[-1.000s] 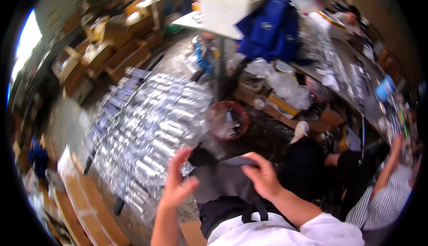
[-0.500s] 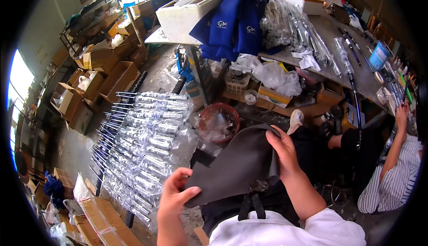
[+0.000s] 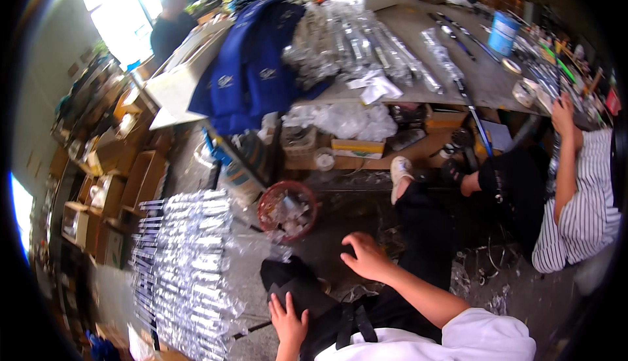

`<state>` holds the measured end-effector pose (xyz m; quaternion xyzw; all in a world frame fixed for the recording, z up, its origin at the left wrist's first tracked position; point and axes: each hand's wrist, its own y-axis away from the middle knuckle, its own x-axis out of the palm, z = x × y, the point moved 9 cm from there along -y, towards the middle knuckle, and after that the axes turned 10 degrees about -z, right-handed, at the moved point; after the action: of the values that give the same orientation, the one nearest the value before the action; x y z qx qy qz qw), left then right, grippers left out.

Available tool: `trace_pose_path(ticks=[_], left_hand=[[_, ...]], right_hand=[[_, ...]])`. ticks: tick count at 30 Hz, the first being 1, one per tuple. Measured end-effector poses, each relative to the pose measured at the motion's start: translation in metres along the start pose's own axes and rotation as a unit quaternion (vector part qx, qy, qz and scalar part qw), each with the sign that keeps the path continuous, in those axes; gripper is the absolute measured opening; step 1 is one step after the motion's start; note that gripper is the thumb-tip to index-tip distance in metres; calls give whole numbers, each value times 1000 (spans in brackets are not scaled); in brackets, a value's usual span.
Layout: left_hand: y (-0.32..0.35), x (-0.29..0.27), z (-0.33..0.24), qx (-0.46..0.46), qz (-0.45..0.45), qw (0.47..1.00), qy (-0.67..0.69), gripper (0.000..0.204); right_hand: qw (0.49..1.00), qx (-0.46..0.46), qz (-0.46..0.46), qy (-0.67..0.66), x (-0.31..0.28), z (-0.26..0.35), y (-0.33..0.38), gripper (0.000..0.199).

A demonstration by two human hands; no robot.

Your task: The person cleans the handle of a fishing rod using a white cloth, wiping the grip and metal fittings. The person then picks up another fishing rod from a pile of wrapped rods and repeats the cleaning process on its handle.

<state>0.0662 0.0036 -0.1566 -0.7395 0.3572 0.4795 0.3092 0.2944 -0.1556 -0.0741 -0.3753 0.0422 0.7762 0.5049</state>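
Note:
My left hand (image 3: pixel 288 322) lies with fingers spread on a dark grey sheet (image 3: pixel 306 297) over my left thigh. Cloth or another material, I cannot tell which. Above my lap hangs my right hand (image 3: pixel 369 257), fingers loosely bent and apart, with nothing in it. Left of my legs lie several rod-like pieces in clear plastic sleeves (image 3: pixel 196 250), set out in a dense row. A red basket (image 3: pixel 261 207) with scraps inside stands on the floor beyond my left knee.
Ahead is a workbench (image 3: pixel 405 24) with blue fabric covers (image 3: pixel 245 66), sleeved rods (image 3: pixel 353 40) and a blue bucket (image 3: pixel 503 32). A co-worker in a striped shirt (image 3: pixel 582 191) sits at right, holding a rod. Cardboard boxes (image 3: pixel 140 181) line the left; another person (image 3: pixel 171 24) stands behind.
The dark sheet, held up between both hands before, now lies on my thigh. My right hand has let go of it; my left hand has flattened. The view has shifted.

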Motion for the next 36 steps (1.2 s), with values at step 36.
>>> trace_pose_path(ticks=[36], left_hand=[[-109, -256, -216, 348, -250, 902, 54, 43]], right_hand=[[910, 120, -363, 161, -359, 54, -21, 15]])
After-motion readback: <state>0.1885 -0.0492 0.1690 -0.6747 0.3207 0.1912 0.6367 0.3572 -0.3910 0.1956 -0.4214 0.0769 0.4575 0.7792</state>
